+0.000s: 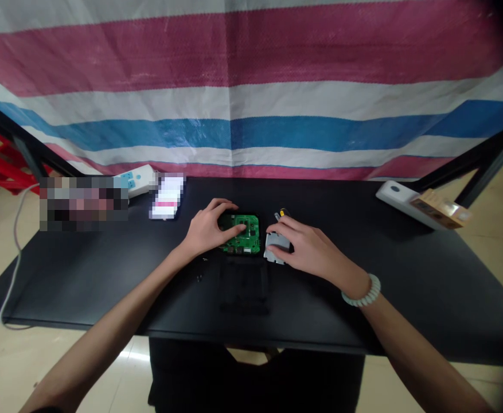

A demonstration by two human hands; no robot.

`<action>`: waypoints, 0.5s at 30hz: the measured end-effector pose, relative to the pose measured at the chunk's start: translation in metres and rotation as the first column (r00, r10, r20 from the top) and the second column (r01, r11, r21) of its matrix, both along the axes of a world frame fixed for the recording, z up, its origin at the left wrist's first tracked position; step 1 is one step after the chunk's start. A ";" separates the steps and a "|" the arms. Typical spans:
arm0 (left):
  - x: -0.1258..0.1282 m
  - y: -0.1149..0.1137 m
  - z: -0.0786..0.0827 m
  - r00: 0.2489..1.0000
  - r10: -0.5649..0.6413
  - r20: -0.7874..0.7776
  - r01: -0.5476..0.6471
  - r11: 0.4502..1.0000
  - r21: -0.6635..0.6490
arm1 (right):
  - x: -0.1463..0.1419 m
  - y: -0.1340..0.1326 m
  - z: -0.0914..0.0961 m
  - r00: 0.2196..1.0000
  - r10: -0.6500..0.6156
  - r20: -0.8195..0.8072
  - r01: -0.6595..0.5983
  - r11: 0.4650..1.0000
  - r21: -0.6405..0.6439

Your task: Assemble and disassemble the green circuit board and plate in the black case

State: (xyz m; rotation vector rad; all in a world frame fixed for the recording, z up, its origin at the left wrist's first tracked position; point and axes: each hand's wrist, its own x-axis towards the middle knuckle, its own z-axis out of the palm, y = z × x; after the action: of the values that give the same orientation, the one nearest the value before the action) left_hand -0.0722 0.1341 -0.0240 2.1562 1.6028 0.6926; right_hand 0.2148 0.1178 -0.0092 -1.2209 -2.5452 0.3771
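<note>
My left hand (pixel 210 228) grips a green circuit board (pixel 253 232), its thumb lying on the board's face and its fingers around the far left edge. The board seems to sit in a dark, thin casing. Just right of it, my right hand (pixel 309 246) holds a silver metal plate (pixel 275 254) between thumb and fingers, low over the table or touching it. Beyond those fingers a small tool with a yellow and black end (pixel 283 213) partly shows. A black square cover (pixel 243 287) lies nearer to me, below the board. Tiny screws (pixel 199 278) lie left of this cover.
A black table (pixel 148 304) carries everything. At its back left are a phone with a lit screen (pixel 168 195), a white power strip (pixel 141 179) and a pixelated patch. A white device (pixel 401 201) with a brown card stands at right. A striped sheet (pixel 229 132) hangs behind.
</note>
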 end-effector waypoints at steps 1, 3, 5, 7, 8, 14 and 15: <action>-0.001 0.001 0.000 1.000 0.007 0.019 -0.008 1.000 0.002 | 0.001 0.001 0.001 1.000 0.000 -0.029 -0.001 1.000 -0.015; -0.001 0.002 -0.002 0.999 0.024 0.048 -0.024 1.000 0.013 | 0.004 0.003 0.003 0.993 0.014 -0.114 -0.022 0.997 -0.077; -0.002 0.003 -0.003 0.997 0.031 0.075 -0.032 0.999 0.024 | 0.007 0.005 0.005 0.975 0.019 -0.223 -0.060 0.983 -0.176; -0.003 0.004 -0.004 0.994 0.025 0.102 -0.027 0.999 0.024 | 0.009 0.007 0.008 0.951 0.004 -0.310 -0.097 0.953 -0.287; -0.004 0.005 -0.004 0.993 0.021 0.116 -0.023 1.000 0.019 | 0.010 0.007 0.010 0.941 -0.010 -0.339 -0.111 0.935 -0.336; -0.006 0.007 -0.002 0.966 0.040 0.255 -0.047 0.999 0.023 | 0.010 0.005 0.024 0.851 -0.147 -0.504 -0.174 0.827 -0.535; -0.006 0.007 -0.001 0.959 0.044 0.278 -0.057 0.998 0.038 | 0.008 0.004 0.026 0.835 -0.167 -0.525 -0.184 0.813 -0.552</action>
State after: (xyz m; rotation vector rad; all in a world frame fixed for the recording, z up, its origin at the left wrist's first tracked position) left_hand -0.0784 0.1407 -0.0249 1.9507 1.5092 1.0080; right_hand 0.2228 0.1214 0.0167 -1.0524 -1.9600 1.3889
